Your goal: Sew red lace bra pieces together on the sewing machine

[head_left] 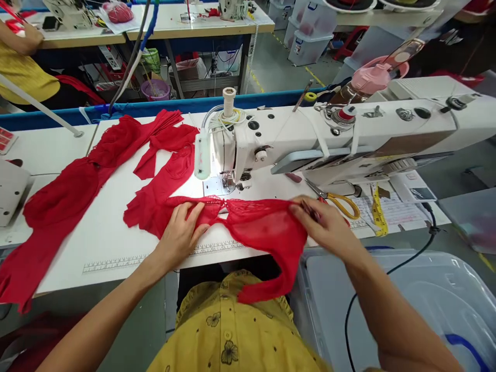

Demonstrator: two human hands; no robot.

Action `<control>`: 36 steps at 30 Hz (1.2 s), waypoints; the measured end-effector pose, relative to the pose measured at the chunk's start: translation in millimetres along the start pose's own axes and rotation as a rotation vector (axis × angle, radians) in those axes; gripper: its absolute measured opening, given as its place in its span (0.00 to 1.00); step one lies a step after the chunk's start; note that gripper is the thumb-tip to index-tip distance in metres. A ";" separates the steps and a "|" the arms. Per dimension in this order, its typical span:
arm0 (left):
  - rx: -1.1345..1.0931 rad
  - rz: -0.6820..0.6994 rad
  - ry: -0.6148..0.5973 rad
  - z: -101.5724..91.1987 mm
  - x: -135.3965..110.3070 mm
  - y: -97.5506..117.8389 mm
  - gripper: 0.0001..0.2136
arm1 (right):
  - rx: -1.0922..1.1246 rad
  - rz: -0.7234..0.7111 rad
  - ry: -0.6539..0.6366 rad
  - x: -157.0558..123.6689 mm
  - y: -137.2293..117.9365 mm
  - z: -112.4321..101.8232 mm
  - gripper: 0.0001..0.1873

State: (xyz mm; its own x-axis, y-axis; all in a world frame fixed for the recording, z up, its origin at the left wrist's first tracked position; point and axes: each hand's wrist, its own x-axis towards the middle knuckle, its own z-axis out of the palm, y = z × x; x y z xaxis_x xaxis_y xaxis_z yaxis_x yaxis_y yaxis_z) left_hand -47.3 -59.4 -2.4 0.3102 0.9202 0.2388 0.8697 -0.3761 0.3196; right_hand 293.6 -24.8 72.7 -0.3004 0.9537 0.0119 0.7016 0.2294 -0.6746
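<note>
A red sheer piece with lace along its top edge (267, 222) stretches between my hands in front of the sewing machine (248, 139). My left hand (180, 232) presses and grips the lace edge, its fingers bent over the fabric. My right hand (325, 225) is closed on the right end, and a small dark metal tool, its kind unclear, shows among its fingers. A small gap opens in the fabric below the presser foot (228, 181). The lower end of the piece hangs over the table edge toward my lap.
More red pieces (89, 175) lie along the left of the white table (112, 232). Scissors with orange handles (343, 204) and a yellow tape measure (378, 212) lie at right. A plastic bin (426, 289) stands below right. Another person's arm (23, 39) shows at far left.
</note>
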 end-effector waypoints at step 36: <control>0.174 0.144 0.076 25.3 33.5 28.1 0.15 | -0.497 -0.406 -0.188 39.8 -11.1 103.5 0.29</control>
State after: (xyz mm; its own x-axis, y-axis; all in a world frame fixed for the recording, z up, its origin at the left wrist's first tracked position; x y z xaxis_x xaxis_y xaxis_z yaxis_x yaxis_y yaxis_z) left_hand -2.8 -36.4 -8.6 0.4120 0.8452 0.3405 0.8737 -0.4725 0.1157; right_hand 207.0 -9.5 4.3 -0.6792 0.7332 0.0343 0.7100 0.6681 -0.2228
